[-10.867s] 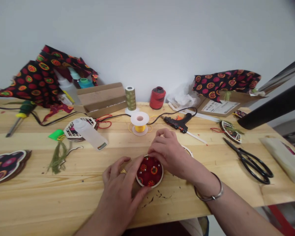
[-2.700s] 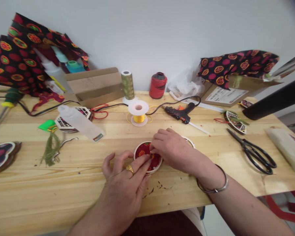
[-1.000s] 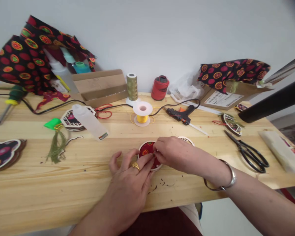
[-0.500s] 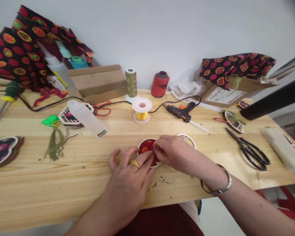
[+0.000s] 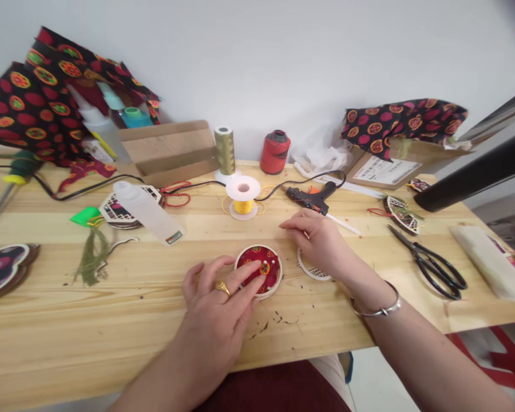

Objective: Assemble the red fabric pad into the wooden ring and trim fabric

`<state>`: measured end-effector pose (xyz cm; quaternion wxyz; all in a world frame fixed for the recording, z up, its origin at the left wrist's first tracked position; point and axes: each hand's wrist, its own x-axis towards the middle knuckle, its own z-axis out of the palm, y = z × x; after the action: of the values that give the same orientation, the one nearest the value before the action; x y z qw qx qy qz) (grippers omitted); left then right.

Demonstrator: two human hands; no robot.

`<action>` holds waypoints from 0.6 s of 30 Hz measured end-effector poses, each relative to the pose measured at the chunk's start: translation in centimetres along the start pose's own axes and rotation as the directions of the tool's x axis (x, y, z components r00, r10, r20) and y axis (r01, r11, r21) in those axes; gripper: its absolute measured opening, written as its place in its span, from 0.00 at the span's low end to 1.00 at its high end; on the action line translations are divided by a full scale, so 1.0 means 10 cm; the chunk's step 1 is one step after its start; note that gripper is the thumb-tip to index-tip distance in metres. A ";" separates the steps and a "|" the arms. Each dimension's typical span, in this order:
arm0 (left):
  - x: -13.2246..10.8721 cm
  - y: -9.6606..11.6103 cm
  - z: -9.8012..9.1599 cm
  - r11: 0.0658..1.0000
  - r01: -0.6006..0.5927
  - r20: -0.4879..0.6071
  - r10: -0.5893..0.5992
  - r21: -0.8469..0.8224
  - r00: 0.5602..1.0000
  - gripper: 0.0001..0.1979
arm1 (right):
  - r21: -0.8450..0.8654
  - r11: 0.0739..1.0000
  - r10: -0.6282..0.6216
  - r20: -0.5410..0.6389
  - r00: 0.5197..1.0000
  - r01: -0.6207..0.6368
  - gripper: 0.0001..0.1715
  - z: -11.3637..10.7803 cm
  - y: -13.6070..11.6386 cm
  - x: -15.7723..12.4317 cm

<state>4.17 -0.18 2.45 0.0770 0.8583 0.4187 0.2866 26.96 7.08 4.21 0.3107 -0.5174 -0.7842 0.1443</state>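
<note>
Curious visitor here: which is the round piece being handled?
On the pine workbench, look in front of the person. Under the left hand lies a round red patterned fabric disc with a pale rim, unlike the bare white lattice ring beside it.

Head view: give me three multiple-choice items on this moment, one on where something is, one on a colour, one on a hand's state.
1. Where is the white lattice frame?
A. At the far left of the table
B. Right of the red fabric disc, below the right hand
C. Against the back wall

2. What colour is the thread on the white spool?
A. Yellow
B. Red
C. Green

3. What is the left hand doing?
A. Lifted clear of the table
B. Gripping the spool
C. Resting its fingers on the disc

1: B, the frame's edge shows beside the disc.
2: A, yellow thread fills the spool's core.
3: C, the fingers lie on the fabric.
</note>
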 end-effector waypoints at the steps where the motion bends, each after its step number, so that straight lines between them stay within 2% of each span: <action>1: 0.00 -0.01 0.00 1.000 0.001 -0.015 -0.002 -0.009 1.000 0.16 | -0.001 1.000 0.003 -0.001 1.000 -0.003 0.13 0.03 0.04 0.00; 5: -0.03 -0.02 -0.01 0.999 0.007 -0.059 -0.010 -0.042 0.998 0.16 | -0.019 1.000 0.006 0.013 1.000 -0.006 0.13 0.08 0.10 -0.02; 10: 0.01 -0.04 -0.14 0.994 0.040 -0.047 -0.045 -0.099 0.998 0.17 | -0.035 0.999 0.015 0.027 1.000 -0.014 0.09 0.06 0.09 -0.01; 15: 0.31 -0.12 -0.30 0.998 0.066 -0.022 -0.066 0.014 0.998 0.12 | -0.029 1.000 0.008 0.047 0.999 -0.006 0.07 0.05 0.06 0.00; 18: 0.51 -0.19 -0.31 0.993 0.108 0.071 -0.112 0.055 0.991 0.14 | -0.010 1.000 -0.024 0.054 0.998 0.025 0.08 0.06 0.04 -0.01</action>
<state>3.68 4.55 6.47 0.0861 0.8457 0.4694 0.2390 26.87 7.23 3.48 0.2884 -0.5054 -0.7992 0.1505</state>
